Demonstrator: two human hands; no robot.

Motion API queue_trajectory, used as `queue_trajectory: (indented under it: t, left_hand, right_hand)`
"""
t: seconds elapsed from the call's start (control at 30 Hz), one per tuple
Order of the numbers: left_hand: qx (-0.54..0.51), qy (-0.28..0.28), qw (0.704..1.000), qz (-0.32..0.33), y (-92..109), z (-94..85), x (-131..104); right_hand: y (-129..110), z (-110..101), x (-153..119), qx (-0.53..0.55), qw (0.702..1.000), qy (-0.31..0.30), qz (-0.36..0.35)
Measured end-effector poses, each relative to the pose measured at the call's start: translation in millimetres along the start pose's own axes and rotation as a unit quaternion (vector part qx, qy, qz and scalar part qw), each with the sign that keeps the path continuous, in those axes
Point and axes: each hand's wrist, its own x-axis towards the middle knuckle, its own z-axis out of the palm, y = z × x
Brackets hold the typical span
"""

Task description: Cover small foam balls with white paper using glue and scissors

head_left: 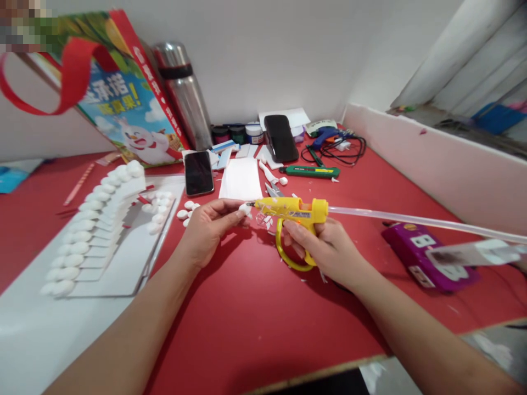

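My right hand grips a yellow hot glue gun by its handle, and a long clear glue stick runs out of its back end. The gun's nozzle meets a small white ball pinched between the thumb and fingers of my left hand. Thin glue strings hang about the nozzle. Left of my hands stands a white stepped model edged with rows of white balls. Several loose white balls lie just behind my left hand. Yellow-handled scissors rest under the gun.
Behind are two phones, white card, a green cutter knife, paint jars and a blue glue gun with its cord. A steel flask and a gift bag stand at the wall. A purple box sits right.
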Motion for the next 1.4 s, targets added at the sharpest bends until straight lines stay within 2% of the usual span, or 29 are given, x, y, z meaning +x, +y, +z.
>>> queue_trajectory:
  t: [0.4, 0.73, 0.83, 1.0, 1.13, 1.27, 1.4]
  left_hand:
    - [-0.003, -0.004, 1.000, 0.000, 0.9, 0.2, -0.3]
    - [-0.018, -0.007, 1.000, -0.004, 2.4, 0.9, -0.8]
    - [-0.019, -0.012, 1.000, -0.004, 2.6, 1.2, -0.6]
    - [-0.031, -0.018, 0.999, -0.007, 3.2, 2.1, -1.4]
    - [-0.048, -0.029, 0.998, -0.012, 3.7, 2.4, -3.2]
    - [-0.062, -0.052, 0.997, -0.015, 3.6, 2.0, -3.5]
    - [-0.075, -0.071, 0.994, -0.021, 4.3, 1.4, -3.2]
  right_hand:
    - [1.4, 0.8, -0.2, -0.027, 1.000, 0.005, -0.012]
    - [0.4, 0.6, 0.0, 0.002, 0.999, 0.033, -0.028]
    - [0.5, -5.6, 0.5, -0.003, 0.998, 0.056, -0.028]
    - [9.3, -40.5, 12.7, -0.123, 0.981, 0.149, -0.013]
    - [24.0, -64.9, 26.0, -0.215, 0.962, 0.165, 0.025]
    - [34.1, -66.6, 31.2, -0.277, 0.940, 0.172, 0.098]
    - [34.6, -63.5, 26.8, -0.334, 0.915, 0.193, 0.115]
